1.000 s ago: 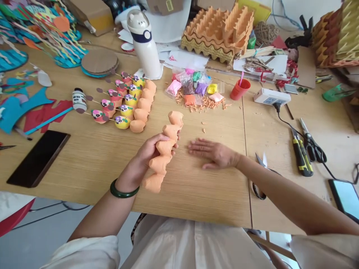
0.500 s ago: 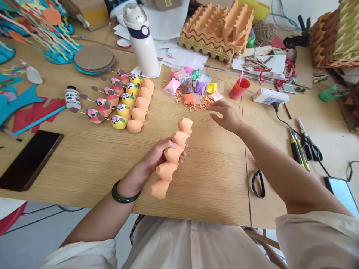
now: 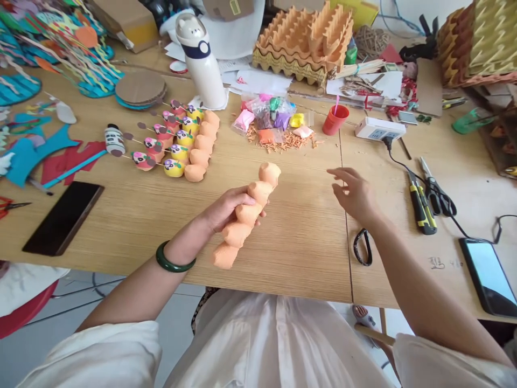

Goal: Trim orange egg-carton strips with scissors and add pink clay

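My left hand (image 3: 224,211) is closed around the middle of an orange strip of egg-carton cups (image 3: 246,213), held just above the wooden table (image 3: 133,215) near its front edge. A green bangle (image 3: 174,262) sits on that wrist. My right hand (image 3: 355,193) hovers open to the right of the strip, fingers loosely spread, holding nothing. Further back on the left lies a row of painted carton cups (image 3: 177,145) with another plain orange strip (image 3: 203,148) beside it. Small bags of coloured clay (image 3: 271,119) lie on orange scraps behind.
A white bottle (image 3: 202,62), a red cup (image 3: 335,119), a power strip (image 3: 379,129), stacked egg trays (image 3: 302,40). Scissors (image 3: 362,248) lie by my right forearm; a utility knife (image 3: 420,205) and pliers (image 3: 438,191) further right. Phones (image 3: 63,216) (image 3: 487,275) rest on both sides.
My right hand lifted off the table, reached toward the clay bags, then drew back to hover right of the strip. My left hand kept its hold and tilted the strip slightly.
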Motion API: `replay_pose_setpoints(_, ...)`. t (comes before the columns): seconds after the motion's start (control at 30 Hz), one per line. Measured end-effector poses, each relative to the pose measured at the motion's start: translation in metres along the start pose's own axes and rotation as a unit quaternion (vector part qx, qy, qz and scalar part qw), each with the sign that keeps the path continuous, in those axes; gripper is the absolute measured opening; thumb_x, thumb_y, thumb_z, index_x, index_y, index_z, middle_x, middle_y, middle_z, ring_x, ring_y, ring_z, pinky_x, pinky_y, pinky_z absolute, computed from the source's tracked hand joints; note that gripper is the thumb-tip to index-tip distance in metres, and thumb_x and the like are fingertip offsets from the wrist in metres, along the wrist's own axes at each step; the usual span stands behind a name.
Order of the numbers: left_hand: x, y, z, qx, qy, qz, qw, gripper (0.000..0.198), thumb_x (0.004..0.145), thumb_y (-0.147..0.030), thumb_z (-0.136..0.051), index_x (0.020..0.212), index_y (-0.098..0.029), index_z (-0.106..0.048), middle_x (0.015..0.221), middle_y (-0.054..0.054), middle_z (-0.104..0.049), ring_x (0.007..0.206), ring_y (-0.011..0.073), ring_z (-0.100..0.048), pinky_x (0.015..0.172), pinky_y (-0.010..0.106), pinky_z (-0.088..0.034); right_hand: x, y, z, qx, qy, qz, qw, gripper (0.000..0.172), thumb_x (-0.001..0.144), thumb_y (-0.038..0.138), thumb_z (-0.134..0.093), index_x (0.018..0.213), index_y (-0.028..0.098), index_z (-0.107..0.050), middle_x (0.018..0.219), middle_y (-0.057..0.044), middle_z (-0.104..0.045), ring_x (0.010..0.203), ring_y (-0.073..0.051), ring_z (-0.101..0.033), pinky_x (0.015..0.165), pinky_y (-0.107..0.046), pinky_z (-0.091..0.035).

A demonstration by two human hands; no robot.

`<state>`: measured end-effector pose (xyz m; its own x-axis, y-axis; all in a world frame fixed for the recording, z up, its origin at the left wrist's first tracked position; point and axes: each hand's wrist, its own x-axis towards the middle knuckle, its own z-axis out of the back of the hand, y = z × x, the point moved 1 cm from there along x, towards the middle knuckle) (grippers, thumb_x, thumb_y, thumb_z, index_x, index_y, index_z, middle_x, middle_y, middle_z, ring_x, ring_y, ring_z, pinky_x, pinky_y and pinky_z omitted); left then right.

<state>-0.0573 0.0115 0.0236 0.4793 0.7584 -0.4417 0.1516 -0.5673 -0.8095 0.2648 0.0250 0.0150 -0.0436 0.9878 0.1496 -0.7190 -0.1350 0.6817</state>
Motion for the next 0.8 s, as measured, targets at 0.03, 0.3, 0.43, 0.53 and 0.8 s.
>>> replay_pose_setpoints(0.03,-0.004,-0.003,-0.001,0.017,0.004,-0.002,1.000,0.020,0.069,-0.027,-0.071,0.089,-0.024,-0.072,0.097,0.004,-0.072,0.078,0.0209,-0.069,0.061,0.028,-0.056,-0.016,-0.001,0.010,-0.092,-0.006,-0.005,0.996,0.039,0.090,0.031,-0.055,0.122,0.019,-0.075,0.116,-0.014,-0.075,0.099,-0.029,-0.071,0.083,-0.047,-0.059)
replay_pose_setpoints(0.3,-0.025,-0.017,-0.009,0.312,0.001,-0.147,0.939,0.013,0.074,-0.025,-0.075,0.078,-0.021,-0.063,0.075,0.001,-0.057,0.070,0.0174,-0.055,0.062,0.028,-0.044,-0.143,-0.033,0.040,-0.273,0.005,-0.149,0.950,0.059,0.090,0.053,-0.056,0.134,0.015,-0.068,0.100,-0.015,-0.073,0.092,-0.036,-0.068,0.082,-0.051,-0.055)
replay_pose_setpoints(0.43,-0.022,-0.017,-0.015,0.457,-0.004,-0.181,0.871,0.022,0.073,-0.021,-0.068,0.069,-0.021,-0.047,0.069,-0.004,-0.045,0.065,0.0125,-0.039,0.062,0.026,-0.033,-0.153,-0.027,0.028,-0.271,0.006,-0.130,0.954,0.062,0.096,0.047,-0.049,0.146,0.011,-0.059,0.109,-0.018,-0.070,0.095,-0.035,-0.067,0.087,-0.052,-0.055)
replay_pose_setpoints(0.53,-0.019,-0.019,-0.021,0.481,0.013,-0.174,0.859,0.024,0.074,-0.024,-0.066,0.070,-0.022,-0.042,0.069,-0.005,-0.043,0.064,0.0121,-0.037,0.062,0.027,-0.030,-0.148,-0.017,0.027,-0.290,0.023,-0.130,0.948,0.059,0.098,0.046,-0.048,0.145,0.012,-0.060,0.111,-0.019,-0.070,0.103,-0.037,-0.066,0.088,-0.052,-0.056)
replay_pose_setpoints(0.8,-0.021,-0.026,-0.024,0.495,0.042,-0.163,0.852,0.020,0.071,-0.019,-0.064,0.070,-0.022,-0.044,0.066,-0.005,-0.042,0.062,0.0124,-0.037,0.062,0.027,-0.028,-0.152,-0.032,0.035,-0.338,-0.016,-0.169,0.926,0.065,0.090,0.049,-0.059,0.143,0.012,-0.059,0.120,-0.025,-0.067,0.109,-0.043,-0.061,0.092,-0.060,-0.052)
